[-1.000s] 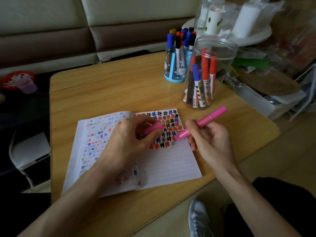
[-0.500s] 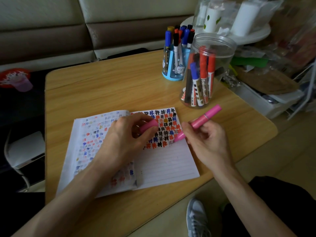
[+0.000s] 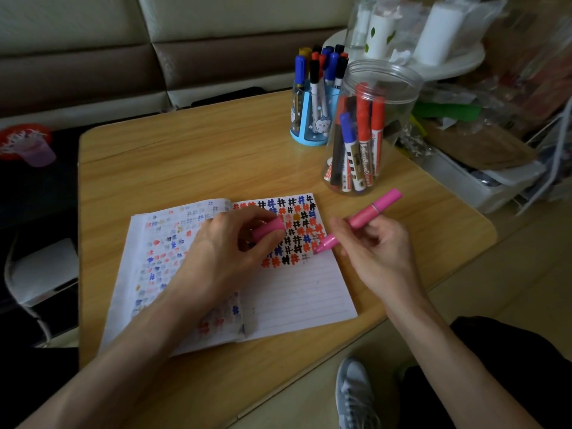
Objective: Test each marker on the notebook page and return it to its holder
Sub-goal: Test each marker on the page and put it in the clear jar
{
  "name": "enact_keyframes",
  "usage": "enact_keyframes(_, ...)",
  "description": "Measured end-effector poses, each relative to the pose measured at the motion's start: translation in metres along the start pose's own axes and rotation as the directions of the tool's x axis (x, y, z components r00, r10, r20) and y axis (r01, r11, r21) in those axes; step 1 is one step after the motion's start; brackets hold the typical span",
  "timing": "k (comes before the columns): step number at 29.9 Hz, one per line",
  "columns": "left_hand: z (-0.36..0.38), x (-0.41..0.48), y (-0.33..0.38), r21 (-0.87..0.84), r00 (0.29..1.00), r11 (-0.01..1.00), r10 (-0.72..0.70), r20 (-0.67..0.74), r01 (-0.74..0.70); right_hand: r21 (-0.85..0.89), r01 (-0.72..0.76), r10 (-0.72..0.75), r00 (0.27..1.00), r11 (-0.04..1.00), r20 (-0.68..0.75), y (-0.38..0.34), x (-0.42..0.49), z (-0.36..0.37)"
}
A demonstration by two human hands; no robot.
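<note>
While the right hand (image 3: 374, 249) pinches the uncapped pink marker (image 3: 362, 215) mid-barrel, tip angled down at the right-hand page of the notebook (image 3: 303, 292), the nib sits at the edge of the block of coloured hash marks (image 3: 294, 230), near a faint hash in the last row. Contact with the paper can't be told. The left hand (image 3: 223, 252) rests on the notebook with fingers curled round the pink cap (image 3: 269, 230). Likely it weighs the page flat and keeps the cap ready for recapping. The notebook lies open on the wooden desk (image 3: 185, 162), skewed so the lined page faces the writing hand. Behind it stand a clear plastic jar (image 3: 402, 97) with red, blue and black whiteboard markers and a blue cartoon pen holder (image 3: 305, 131) with thinner pens, both near the notebook. Judged step: testing the pink marker; capping and return not yet done. Which holder it belongs in isn't clear.
</note>
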State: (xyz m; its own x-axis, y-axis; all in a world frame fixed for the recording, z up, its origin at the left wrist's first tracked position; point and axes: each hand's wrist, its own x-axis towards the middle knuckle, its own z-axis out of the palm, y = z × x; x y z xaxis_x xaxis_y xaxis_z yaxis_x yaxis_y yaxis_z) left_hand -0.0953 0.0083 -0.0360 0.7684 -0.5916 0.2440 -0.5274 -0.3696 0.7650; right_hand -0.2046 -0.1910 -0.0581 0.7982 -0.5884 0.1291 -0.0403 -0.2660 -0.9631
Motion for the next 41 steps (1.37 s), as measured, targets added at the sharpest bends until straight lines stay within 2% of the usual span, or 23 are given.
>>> enact_keyframes(5,-0.001,-0.001,0.004,-0.014,1.0,1.0,0.014,0.007,-0.014,0.117,-0.021,0.016,0.999,0.993,0.048,-0.002,-0.001,-0.002)
enact_keyframes(7,-0.001,-0.001,0.004,-0.012,1.0,1.0,0.02,0.013,-0.02,0.082,0.018,-0.025,0.996,0.996,0.086,0.0,-0.001,0.0)
enact_keyframes(10,-0.001,-0.001,0.003,-0.006,0.999,1.0,0.025,0.02,-0.024,-0.003,0.046,-0.046,0.999,0.999,0.012,0.003,0.001,0.0)
enact_keyframes(12,-0.001,-0.001,0.004,-0.003,0.999,1.0,0.028,0.023,-0.028,0.032,0.021,-0.02,0.999,0.999,-0.026,0.003,0.001,-0.002)
enact_keyframes(15,-0.001,-0.001,0.005,-0.001,0.999,1.0,0.025,0.021,-0.025,0.113,-0.008,0.005,1.0,0.994,0.029,0.001,-0.001,-0.004)
enact_keyframes(19,-0.001,-0.001,0.006,0.009,0.999,1.0,0.03,0.025,-0.03,-0.004,0.028,-0.028,0.996,1.0,0.082,0.003,0.0,-0.001)
enact_keyframes(32,-0.003,-0.003,0.006,-0.019,0.998,0.998,0.053,0.024,-0.052,0.022,-0.052,0.052,0.999,0.998,-0.001,0.001,0.001,-0.001)
enact_keyframes(34,-0.003,-0.003,0.005,-0.034,0.997,0.998,0.059,0.041,-0.058,0.089,-0.062,0.063,0.998,0.994,-0.009,-0.004,-0.001,-0.001)
enact_keyframes(37,-0.002,-0.002,0.004,-0.057,0.997,0.997,0.06,0.058,-0.056,0.28,-0.06,0.06,0.998,0.958,0.007,-0.016,-0.002,-0.002)
enact_keyframes(41,-0.001,-0.002,0.004,-0.084,0.996,0.996,0.05,0.074,-0.044,0.38,-0.025,-0.006,0.997,0.925,0.08,-0.026,-0.003,0.0)
